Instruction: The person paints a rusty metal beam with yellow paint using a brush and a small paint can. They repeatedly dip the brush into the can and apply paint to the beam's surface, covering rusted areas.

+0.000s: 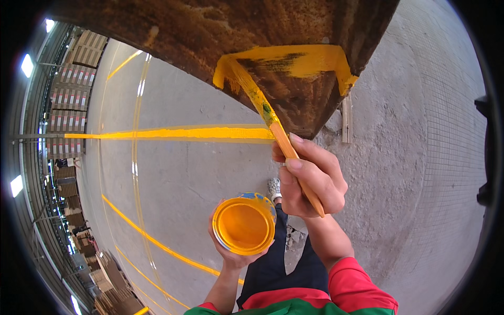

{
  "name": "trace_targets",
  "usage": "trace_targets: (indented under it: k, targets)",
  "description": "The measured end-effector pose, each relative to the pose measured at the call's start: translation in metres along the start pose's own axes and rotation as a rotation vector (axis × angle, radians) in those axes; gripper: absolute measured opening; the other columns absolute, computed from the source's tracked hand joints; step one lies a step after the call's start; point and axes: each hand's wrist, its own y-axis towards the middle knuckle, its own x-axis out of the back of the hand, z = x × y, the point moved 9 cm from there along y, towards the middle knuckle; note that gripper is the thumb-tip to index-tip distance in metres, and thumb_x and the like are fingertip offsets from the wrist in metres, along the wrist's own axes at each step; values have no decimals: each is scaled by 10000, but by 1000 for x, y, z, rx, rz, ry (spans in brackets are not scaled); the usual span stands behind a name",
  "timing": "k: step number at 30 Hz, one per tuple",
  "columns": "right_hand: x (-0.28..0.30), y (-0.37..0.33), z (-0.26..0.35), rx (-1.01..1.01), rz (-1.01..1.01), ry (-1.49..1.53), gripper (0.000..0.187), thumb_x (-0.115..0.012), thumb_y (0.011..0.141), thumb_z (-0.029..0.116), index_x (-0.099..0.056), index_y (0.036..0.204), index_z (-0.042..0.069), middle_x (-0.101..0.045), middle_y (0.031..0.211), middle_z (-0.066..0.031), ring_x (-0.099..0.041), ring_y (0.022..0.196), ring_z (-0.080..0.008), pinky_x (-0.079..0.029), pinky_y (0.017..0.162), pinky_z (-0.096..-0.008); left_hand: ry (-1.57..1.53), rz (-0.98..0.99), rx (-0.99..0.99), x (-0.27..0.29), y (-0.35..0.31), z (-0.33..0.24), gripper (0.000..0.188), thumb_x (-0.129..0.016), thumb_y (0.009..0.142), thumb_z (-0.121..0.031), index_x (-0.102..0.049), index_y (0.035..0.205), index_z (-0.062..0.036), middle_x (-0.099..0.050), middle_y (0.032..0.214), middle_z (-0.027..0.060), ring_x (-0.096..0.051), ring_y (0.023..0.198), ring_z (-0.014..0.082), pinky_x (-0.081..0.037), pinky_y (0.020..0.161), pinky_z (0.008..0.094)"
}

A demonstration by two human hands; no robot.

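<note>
In my right hand [315, 178] is a paintbrush [286, 144], its wooden handle pinched between thumb and fingers. Yellow paint coats the upper part of the brush, and its tip touches a rusty brown metal column [294, 100] above. On that column a yellow painted band [310, 52] runs across and turns down at both ends, with brown showing through in places. My left hand [239, 259] is wrapped round an open paint can [241, 226] from below and the side. The can contains yellow paint, and paint smears its rim.
Yellow lines [184, 133] cross the grey concrete floor [168, 173] on the left. Stacked cartons or boards [68, 121] stand along the far left. Rough concrete [388, 157] and a grid-patterned surface [454, 136] lie to the right. A wooden strip [347, 118] is beside the column.
</note>
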Motion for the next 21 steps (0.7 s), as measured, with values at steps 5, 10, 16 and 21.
trace_targets:
  k: [5,10,16,21]
  targets:
    - [-8,3,2,6,52,-10,112,-656,928,-19,-643,1034,-54,-654,1079,-288,-751,816,-347,-648,711,-381,1,-16,40,2,-3,5,1308,-990,595,-327,-132,1540,-43,-313,1528,217,-435,1376,347,-382,1149,484]
    - [-1,1,3,7,0,40,120,-658,923,-20,-647,1039,-48,-659,1085,-285,-751,814,-346,-648,708,-383,12,-18,29,4,-1,6,1309,-995,590,-311,-135,1540,-41,-318,1526,219,-442,1371,349,-384,1148,483]
    - [-6,-1,-2,7,13,79,132,-653,907,-40,-651,1040,-43,-662,1095,-279,-749,809,-350,-646,698,-383,19,-15,31,5,-1,4,1312,-995,590,-305,-132,1541,-37,-320,1527,219,-446,1369,352,-383,1149,487]
    - [7,-4,-1,-40,17,138,121,-657,906,-31,-644,1026,-44,-654,1102,-288,-746,797,-353,-646,681,-388,9,-18,6,4,0,2,1315,-994,593,-311,-126,1543,-40,-313,1534,221,-443,1372,355,-381,1150,490]
